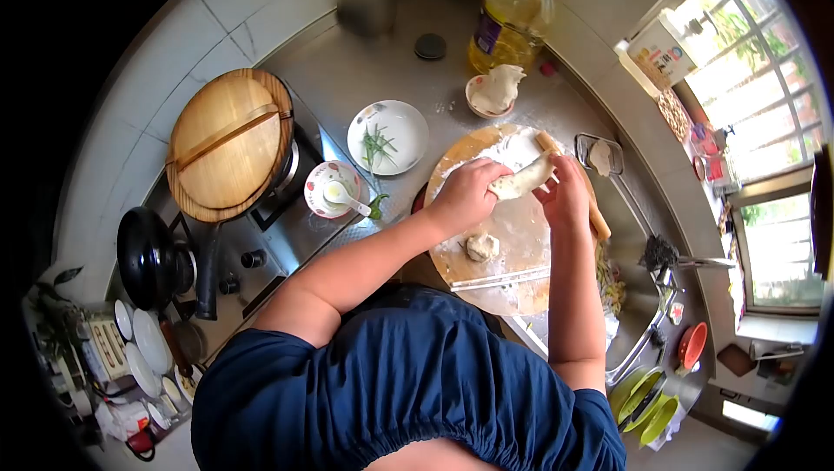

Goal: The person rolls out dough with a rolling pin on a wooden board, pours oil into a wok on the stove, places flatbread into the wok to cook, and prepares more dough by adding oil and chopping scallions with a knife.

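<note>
A long, floppy piece of dough [526,179] is stretched in the air over a round wooden board [452,267]. My left hand [466,195] pinches one end of it, and my right hand [566,196] has its fingers around the other end. On the floured board below, a small lump of dough [482,247] lies nearer to my left hand. A rolling pin [598,217] rests along the board's right side, partly hidden behind my right hand. Two thin white chopsticks [501,280] lie across the board's near edge.
Left of the board are a plate with green sprigs [403,134], a bowl with a white spoon [318,196], and a stove with a wooden-lidded pot [221,141]. Behind stand a small bowl [482,104] and an oil jug [512,28]. A sink [638,297] lies right.
</note>
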`<action>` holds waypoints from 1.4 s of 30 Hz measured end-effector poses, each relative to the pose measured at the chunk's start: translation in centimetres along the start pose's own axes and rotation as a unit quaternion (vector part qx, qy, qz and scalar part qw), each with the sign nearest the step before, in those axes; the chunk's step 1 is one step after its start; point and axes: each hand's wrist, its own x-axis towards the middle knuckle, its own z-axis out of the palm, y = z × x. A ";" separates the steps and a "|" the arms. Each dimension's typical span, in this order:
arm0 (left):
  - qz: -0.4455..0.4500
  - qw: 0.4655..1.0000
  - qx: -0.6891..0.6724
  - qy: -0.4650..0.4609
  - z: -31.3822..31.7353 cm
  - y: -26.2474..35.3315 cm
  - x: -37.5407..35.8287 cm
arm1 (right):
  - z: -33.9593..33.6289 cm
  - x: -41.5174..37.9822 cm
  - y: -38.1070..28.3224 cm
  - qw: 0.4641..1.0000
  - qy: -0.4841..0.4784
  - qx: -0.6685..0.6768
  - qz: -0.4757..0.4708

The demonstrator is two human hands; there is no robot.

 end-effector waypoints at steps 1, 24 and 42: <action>-0.002 1.000 0.002 0.007 -0.5 0.0 -0.4 | 0.9 -0.2 0.1 1.000 -0.001 0.005 0.010; -0.435 0.742 -0.508 0.039 -9.9 -1.6 -4.1 | 2.9 -2.2 9.1 0.919 -0.356 0.108 0.130; -0.337 0.831 -0.442 -0.039 -4.6 0.1 -1.7 | -3.2 -1.7 6.7 0.930 -0.311 0.089 0.178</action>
